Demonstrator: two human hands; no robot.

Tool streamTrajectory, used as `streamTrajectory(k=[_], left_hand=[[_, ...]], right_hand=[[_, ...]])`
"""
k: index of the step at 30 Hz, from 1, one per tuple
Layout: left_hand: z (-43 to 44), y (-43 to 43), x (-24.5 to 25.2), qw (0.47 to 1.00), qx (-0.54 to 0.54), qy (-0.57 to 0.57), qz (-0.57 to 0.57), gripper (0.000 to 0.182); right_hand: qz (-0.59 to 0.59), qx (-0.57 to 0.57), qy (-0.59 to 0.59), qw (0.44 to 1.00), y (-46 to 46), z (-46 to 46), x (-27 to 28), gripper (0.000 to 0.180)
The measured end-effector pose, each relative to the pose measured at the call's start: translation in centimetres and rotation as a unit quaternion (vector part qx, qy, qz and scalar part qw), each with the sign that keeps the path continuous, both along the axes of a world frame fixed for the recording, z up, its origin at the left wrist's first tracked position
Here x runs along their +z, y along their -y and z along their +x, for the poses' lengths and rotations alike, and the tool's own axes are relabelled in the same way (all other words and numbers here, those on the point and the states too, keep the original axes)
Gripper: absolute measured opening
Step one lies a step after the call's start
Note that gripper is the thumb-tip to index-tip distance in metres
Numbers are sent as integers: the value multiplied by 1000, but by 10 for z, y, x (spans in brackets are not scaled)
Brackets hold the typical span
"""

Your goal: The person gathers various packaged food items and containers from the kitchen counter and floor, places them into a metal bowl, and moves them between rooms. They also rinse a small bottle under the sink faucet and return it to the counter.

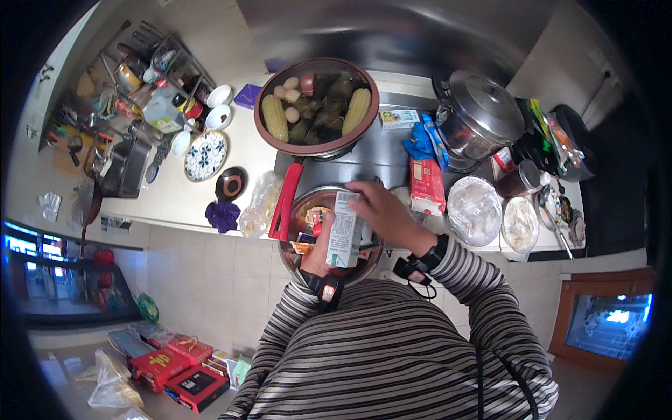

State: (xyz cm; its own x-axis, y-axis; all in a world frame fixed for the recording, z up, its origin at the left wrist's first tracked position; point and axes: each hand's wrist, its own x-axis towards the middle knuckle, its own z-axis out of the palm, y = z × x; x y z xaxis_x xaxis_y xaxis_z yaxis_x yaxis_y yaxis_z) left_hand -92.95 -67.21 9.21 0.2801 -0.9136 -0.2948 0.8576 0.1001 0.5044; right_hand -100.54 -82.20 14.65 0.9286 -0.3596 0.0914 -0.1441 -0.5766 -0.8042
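Note:
My left hand grips a white drink carton with printed writing, its long side tilted up toward me. The fingers of my right hand lie at the upper end of the carton; whether they pinch it is hard to see. Below both hands is a round metal basin, partly hidden by the carton and my wrists. Inside it are several small colourful food packets. Just beyond, a wide pan with a red handle holds corn cobs, eggs and dark leaf-wrapped parcels.
A lidded steel pot stands on the right of the stove. Near it are a red box, blue packaging and plastic-covered dishes. On the left are a patterned plate, small bowls and a sink. Red boxes lie behind me.

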Motion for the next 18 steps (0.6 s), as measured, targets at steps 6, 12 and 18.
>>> streamTrajectory(k=[6, 12, 18], left_hand=[[-21, -22, 19, 985, 38, -133, -99, 70], [-56, -79, 25, 977, 138, -119, -113, 81], [-114, -125, 2, 913, 378, -79, -130, 75]], right_hand=[[-229, -58, -122, 964, 130, 49, -33, 34], [-441, 15, -125, 888, 262, 125, -128, 26], [-390, 25, -246, 887, 339, 214, -201, 68]])
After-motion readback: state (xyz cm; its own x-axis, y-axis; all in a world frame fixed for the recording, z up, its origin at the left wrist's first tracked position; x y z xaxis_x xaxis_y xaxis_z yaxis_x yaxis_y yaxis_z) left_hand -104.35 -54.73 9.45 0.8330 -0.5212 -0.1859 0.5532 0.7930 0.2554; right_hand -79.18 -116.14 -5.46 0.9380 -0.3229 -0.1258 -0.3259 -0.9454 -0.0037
